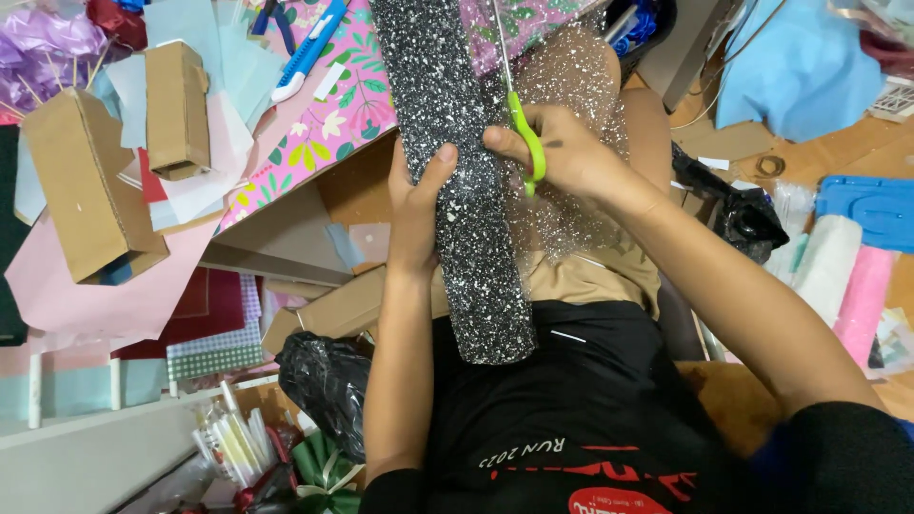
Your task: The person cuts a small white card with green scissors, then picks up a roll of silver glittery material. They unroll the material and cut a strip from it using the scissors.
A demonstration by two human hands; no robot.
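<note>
— What do we have closest to us?

— Our lap, and over it the black speckled sheet [466, 190], a long strip running from our knees up and away. Our left hand [416, 205] pinches its left edge, thumb on top, fingers hidden beneath. Our right hand [562, 152] is closed through the green-handled scissors [522, 133], blades pointing away along the strip's right edge.

— How does the sheet handle?

— Light and floppy, we judge (it sags over the legs), so we hold it close beside the blades to keep it taut. The clear speckled film [571, 86] beside it looks slippery.

— And further out?

— A black plastic bag [324, 381] by our left knee, cardboard boxes [95, 171] on pink paper, then a floral pink wrapping sheet [324, 114] with a blue utility knife [307, 52]. The floor all round is crowded with paper scraps and ribbon.
</note>
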